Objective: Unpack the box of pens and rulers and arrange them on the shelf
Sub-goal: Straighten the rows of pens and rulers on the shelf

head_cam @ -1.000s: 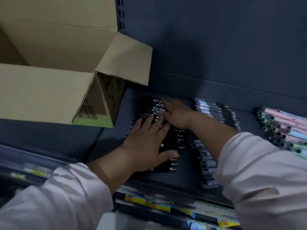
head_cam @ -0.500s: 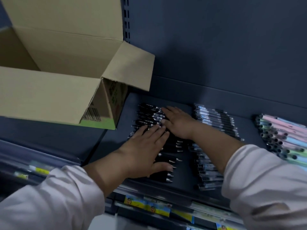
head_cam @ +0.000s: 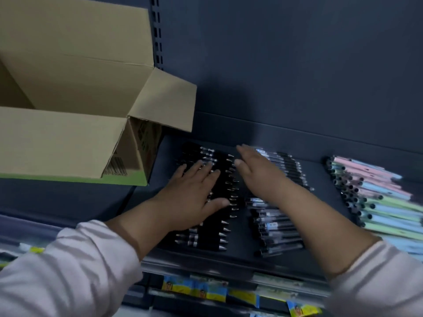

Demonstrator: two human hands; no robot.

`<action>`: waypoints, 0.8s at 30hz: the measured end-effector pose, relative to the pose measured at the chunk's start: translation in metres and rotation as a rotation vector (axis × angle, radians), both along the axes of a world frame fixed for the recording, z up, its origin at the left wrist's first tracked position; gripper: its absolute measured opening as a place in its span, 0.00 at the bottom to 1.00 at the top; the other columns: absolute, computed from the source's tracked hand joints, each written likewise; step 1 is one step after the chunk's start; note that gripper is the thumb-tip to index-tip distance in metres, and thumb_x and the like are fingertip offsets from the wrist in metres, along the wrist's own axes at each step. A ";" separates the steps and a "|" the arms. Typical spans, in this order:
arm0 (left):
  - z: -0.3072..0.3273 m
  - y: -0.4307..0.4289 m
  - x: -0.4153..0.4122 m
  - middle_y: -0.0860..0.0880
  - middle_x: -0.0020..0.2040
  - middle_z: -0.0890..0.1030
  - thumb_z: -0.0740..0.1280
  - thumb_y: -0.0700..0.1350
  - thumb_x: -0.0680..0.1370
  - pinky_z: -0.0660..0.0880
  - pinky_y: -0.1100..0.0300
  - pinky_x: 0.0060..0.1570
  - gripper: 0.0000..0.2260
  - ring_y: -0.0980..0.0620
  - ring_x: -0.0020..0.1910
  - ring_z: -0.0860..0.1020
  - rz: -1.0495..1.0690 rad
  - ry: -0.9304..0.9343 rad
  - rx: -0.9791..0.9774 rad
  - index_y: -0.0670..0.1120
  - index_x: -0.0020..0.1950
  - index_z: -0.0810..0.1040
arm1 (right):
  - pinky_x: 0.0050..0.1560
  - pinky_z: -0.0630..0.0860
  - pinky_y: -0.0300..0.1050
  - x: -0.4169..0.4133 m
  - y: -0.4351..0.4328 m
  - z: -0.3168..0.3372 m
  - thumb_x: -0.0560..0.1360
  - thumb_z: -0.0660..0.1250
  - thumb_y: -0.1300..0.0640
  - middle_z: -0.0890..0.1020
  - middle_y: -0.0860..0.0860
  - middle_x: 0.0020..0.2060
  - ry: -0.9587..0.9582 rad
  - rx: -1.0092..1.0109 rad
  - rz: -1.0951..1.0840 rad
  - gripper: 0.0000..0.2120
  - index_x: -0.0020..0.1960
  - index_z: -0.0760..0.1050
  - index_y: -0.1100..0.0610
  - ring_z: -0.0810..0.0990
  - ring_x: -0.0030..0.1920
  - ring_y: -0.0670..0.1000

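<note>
While one box (head_cam: 68,138) gapes, three pen batches (head_cam: 277,227) lie.

cardboard box (head_cam: 68,138): 1 | hands: 2, left hand (head_cam: 194,193), right hand (head_cam: 258,172) | pen batches: 3, black pens (head_cam: 219,225), clear pens (head_cam: 279,223), pastel pens (head_cam: 384,202)

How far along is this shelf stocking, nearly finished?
Done: black pens, clear pens and pastel pens lie in rows on the shelf. In hand: the left hand lies flat on the black pens, the right hand open beside them, apparently tidying the row. Left: no rulers show here, and the box stands open, its inside hidden, so the remainder is unclear.
</note>
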State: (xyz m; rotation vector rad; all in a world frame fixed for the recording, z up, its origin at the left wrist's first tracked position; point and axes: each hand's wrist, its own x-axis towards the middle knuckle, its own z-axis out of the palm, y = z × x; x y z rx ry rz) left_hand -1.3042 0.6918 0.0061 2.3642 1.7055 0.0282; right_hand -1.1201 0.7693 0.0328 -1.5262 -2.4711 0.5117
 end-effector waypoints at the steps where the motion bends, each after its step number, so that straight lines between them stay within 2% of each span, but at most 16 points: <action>1: 0.003 0.008 0.003 0.50 0.79 0.40 0.38 0.71 0.73 0.37 0.51 0.73 0.39 0.52 0.76 0.38 0.025 -0.011 0.015 0.50 0.78 0.42 | 0.74 0.47 0.40 0.007 -0.003 0.003 0.83 0.51 0.50 0.56 0.54 0.77 0.001 -0.005 -0.026 0.25 0.77 0.53 0.58 0.52 0.77 0.50; 4: 0.011 0.043 0.016 0.48 0.79 0.43 0.46 0.63 0.80 0.41 0.48 0.73 0.32 0.49 0.77 0.41 0.095 0.015 0.041 0.49 0.79 0.45 | 0.76 0.48 0.44 0.026 -0.013 0.007 0.82 0.52 0.49 0.56 0.53 0.77 -0.007 -0.019 -0.092 0.26 0.78 0.53 0.57 0.52 0.77 0.50; 6: 0.013 0.069 0.022 0.47 0.79 0.44 0.48 0.61 0.81 0.43 0.46 0.73 0.30 0.47 0.77 0.42 0.132 0.055 0.036 0.49 0.79 0.46 | 0.76 0.49 0.47 0.032 -0.017 0.007 0.82 0.52 0.48 0.55 0.52 0.77 -0.032 -0.007 -0.123 0.27 0.78 0.53 0.56 0.51 0.77 0.51; 10: 0.005 0.110 0.031 0.47 0.79 0.44 0.47 0.62 0.81 0.43 0.44 0.73 0.30 0.46 0.77 0.42 0.161 0.101 -0.019 0.49 0.79 0.46 | 0.76 0.44 0.49 0.036 -0.025 0.001 0.82 0.50 0.45 0.50 0.51 0.78 -0.131 0.001 -0.161 0.28 0.78 0.50 0.53 0.44 0.77 0.52; 14: -0.011 0.122 0.034 0.47 0.79 0.45 0.46 0.65 0.79 0.42 0.45 0.73 0.32 0.46 0.77 0.43 0.198 0.111 -0.122 0.50 0.79 0.46 | 0.75 0.39 0.47 0.049 -0.030 -0.006 0.82 0.48 0.44 0.48 0.49 0.78 -0.127 0.004 -0.172 0.27 0.78 0.48 0.51 0.41 0.77 0.49; 19: -0.025 0.108 0.037 0.47 0.79 0.49 0.44 0.66 0.78 0.44 0.44 0.73 0.33 0.44 0.77 0.46 0.211 0.136 -0.066 0.50 0.79 0.47 | 0.74 0.39 0.46 0.081 -0.034 -0.009 0.82 0.47 0.43 0.48 0.49 0.78 -0.209 -0.021 -0.212 0.28 0.78 0.47 0.51 0.42 0.77 0.49; 24: -0.010 0.095 0.039 0.48 0.79 0.43 0.43 0.66 0.79 0.39 0.45 0.72 0.32 0.47 0.77 0.40 0.233 0.098 -0.080 0.51 0.79 0.44 | 0.74 0.39 0.45 0.093 -0.042 -0.014 0.81 0.46 0.41 0.48 0.48 0.78 -0.199 -0.026 -0.211 0.28 0.78 0.48 0.50 0.41 0.77 0.49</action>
